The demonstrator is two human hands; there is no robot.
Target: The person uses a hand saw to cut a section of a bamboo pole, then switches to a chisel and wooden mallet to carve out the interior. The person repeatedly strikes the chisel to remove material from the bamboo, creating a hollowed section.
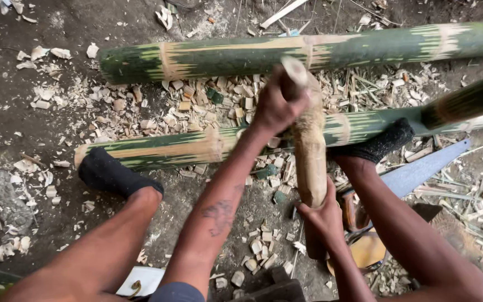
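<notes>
I held a short, pale, peeled length of bamboo (310, 151) upright between my knees, its lower end just above the dirt floor (6, 112). My left hand (278, 106) was wrapped tight round its top, grip fully closed on it; my right hand (322, 215) cupped it near the bottom, fingers curled round the back, closed on the same piece. Behind it lay a green striped bamboo pole (157, 150), pinned under both my feet in black socks (110, 174). A thicker green bamboo pole (241, 56) lay beyond that, well apart. Pale wood chips (197, 103) littered the ground between the two poles. A grey saw blade (420, 170) rested flat by my right leg.
</notes>
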